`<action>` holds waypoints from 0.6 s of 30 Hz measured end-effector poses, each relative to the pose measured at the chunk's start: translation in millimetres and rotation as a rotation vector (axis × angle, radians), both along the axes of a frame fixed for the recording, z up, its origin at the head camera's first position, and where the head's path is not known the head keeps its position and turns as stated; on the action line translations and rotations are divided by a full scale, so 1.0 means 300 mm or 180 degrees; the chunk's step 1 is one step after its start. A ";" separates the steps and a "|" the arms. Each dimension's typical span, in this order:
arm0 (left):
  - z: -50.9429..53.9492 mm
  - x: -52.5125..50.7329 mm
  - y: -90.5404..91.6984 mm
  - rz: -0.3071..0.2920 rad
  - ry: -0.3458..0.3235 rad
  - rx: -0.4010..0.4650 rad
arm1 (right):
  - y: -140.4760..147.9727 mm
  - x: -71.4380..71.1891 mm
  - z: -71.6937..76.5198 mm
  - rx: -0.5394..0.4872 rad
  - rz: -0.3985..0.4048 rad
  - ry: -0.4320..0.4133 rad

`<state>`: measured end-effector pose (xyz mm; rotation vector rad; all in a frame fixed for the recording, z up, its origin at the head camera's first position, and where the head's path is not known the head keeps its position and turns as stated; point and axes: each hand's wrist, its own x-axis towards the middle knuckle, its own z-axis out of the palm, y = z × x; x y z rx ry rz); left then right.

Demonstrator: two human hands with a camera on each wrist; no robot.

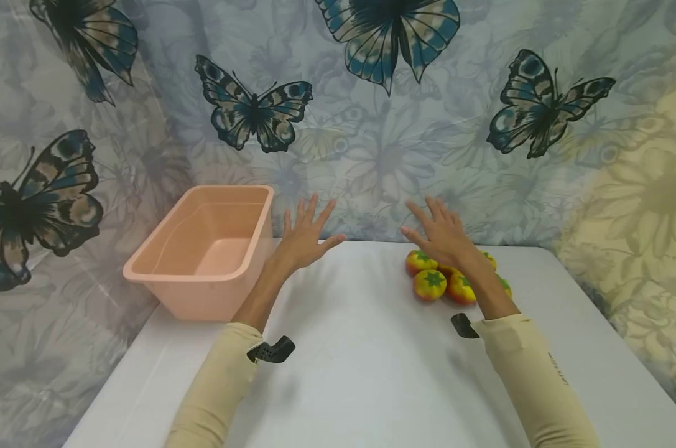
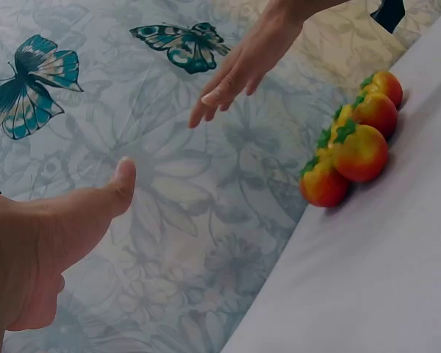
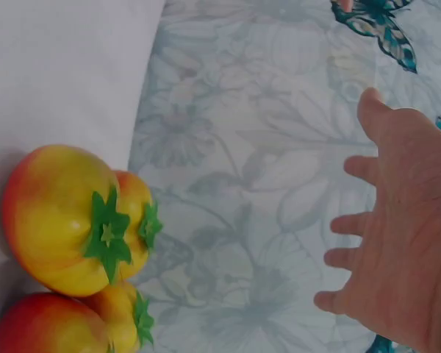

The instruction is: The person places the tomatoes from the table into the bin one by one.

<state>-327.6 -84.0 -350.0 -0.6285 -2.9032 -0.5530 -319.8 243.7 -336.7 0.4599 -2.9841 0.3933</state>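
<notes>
My left hand [image 1: 304, 241] is raised with its fingers spread, beside the right wall of a peach-coloured tub [image 1: 254, 261], and holds nothing. My right hand [image 1: 443, 235], fingers also apart, hovers over several red and yellow tomato-like fruits [image 1: 430, 285] with green star-shaped tops; it too is free of any object. In the right wrist view, a gap separates the hand [image 3: 404, 228] from the fruits [image 3: 59, 220]. The left wrist view has the fruits [image 2: 360, 153] grouped near the table's edge, partly hiding one another. The tub's inside shows no object.
A white table [image 1: 360, 348] reaches back to a patterned cloth [image 1: 382, 162] with butterflies and flowers. The tub stands at the table's left side, the fruits at the right rear. A dark device sits at each sleeve cuff.
</notes>
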 end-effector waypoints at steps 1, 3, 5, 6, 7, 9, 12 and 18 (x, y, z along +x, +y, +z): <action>0.000 0.003 0.000 0.0015 -0.0014 0.0035 | 0.002 0.002 -0.001 0.0005 0.0009 0.0017; 0.002 0.011 -0.004 0.0034 -0.0019 0.0112 | 0.005 0.011 -0.002 0.0000 0.0030 0.0031; 0.005 0.023 -0.011 0.0035 -0.0024 0.0203 | 0.014 0.022 -0.007 0.0009 0.0035 0.0033; 0.007 0.030 -0.016 0.0035 -0.0017 0.0226 | 0.021 0.028 -0.011 0.0018 0.0037 0.0033; 0.009 0.039 -0.022 0.0032 0.0003 0.0231 | 0.030 0.035 -0.017 0.0037 0.0039 0.0022; 0.015 0.058 -0.036 0.0022 0.0084 0.0194 | 0.052 0.050 -0.032 0.0084 0.0033 -0.0003; 0.030 0.092 -0.060 0.0005 0.0260 0.0142 | 0.095 0.069 -0.063 0.0197 -0.0004 -0.0041; 0.075 0.171 -0.108 -0.0018 0.0656 0.0150 | 0.180 0.080 -0.170 0.0336 -0.0118 -0.0225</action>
